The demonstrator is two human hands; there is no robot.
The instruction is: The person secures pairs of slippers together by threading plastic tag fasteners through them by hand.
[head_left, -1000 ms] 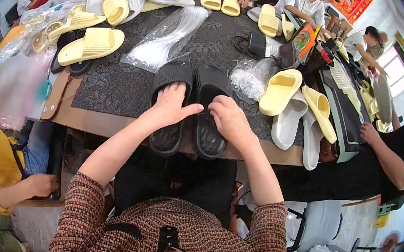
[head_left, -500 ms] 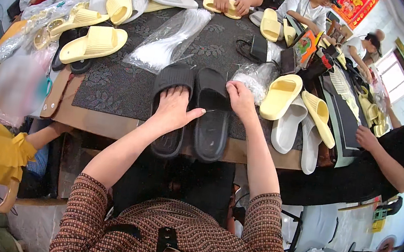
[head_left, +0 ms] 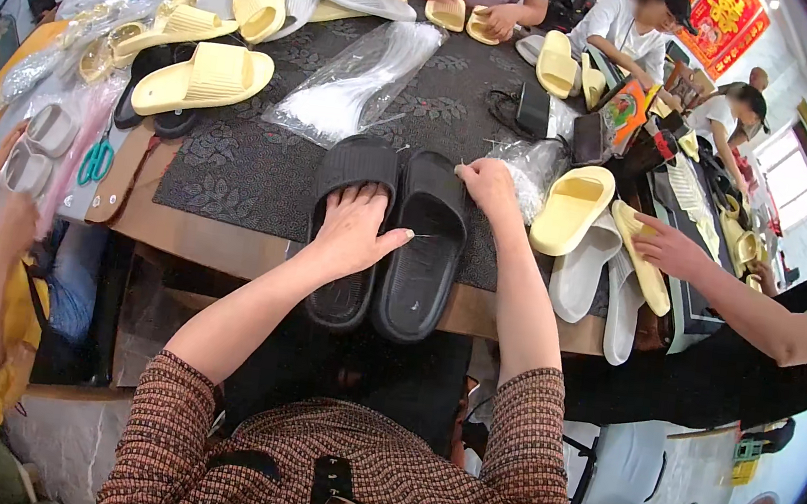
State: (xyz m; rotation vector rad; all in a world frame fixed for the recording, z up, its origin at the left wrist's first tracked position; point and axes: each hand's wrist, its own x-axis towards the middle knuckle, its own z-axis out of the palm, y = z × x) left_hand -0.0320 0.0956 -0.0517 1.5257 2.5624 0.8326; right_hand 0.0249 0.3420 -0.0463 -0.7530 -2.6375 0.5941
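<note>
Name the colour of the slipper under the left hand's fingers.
The slipper is black, clearest in the head view.

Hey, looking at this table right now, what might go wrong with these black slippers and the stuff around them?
The heels of the black slippers seem to jut past the table edge, so a bump might tip one off. The right hand is close to a small clear bag and might knock it. A co-worker's hand at a yellow slipper might nudge the grey slipper beside it.

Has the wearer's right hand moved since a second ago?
Yes: against the dark mat, the right hand has moved forward and slightly rightward.
</note>
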